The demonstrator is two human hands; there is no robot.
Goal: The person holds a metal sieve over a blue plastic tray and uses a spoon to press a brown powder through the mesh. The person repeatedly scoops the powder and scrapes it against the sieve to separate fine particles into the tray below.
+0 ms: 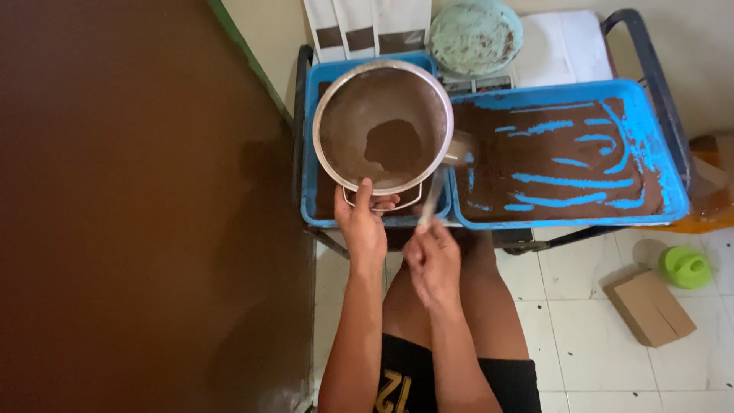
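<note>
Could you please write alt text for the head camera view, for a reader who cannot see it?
A person's left hand holds a round metal sieve with brown powder over a blue plastic tray. The right hand holds a metal spoon reaching into a second blue tray spread with brown powder.

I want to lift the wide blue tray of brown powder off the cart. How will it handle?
The blue tray looks like thin plastic, so it may flex when lifted. The brown powder lies loose and raked into streaks, so it would likely slide and spill if tilted. One end sits past the cart frame, so a push could tip it.
</note>
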